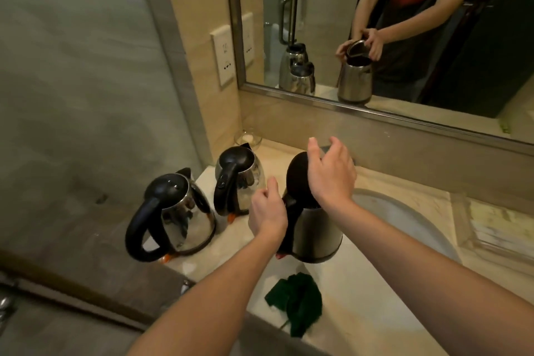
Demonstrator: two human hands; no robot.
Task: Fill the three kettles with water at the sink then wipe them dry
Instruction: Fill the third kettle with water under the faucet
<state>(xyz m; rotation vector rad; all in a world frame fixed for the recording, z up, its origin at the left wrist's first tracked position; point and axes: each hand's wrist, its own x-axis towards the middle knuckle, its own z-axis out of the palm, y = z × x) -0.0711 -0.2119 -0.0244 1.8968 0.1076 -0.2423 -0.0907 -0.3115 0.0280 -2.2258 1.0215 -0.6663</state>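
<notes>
Three steel kettles with black handles and lids stand on the pale stone counter [361,283]. The near left kettle [185,217] and the far kettle [245,179] have their lids down. The third kettle [315,231] stands by the sink [404,220] with its black lid [297,179] raised. My right hand [332,176] rests on that lid's edge, fingers spread. My left hand [268,211] grips this kettle's handle near the top. A dark green cloth [297,303] lies crumpled on the counter in front of it.
A mirror [404,23] above the counter reflects the kettles and the person. A wall socket [224,55] sits left of the mirror. A small glass dish [248,139] stands in the back corner. A glass partition [72,95] closes off the left.
</notes>
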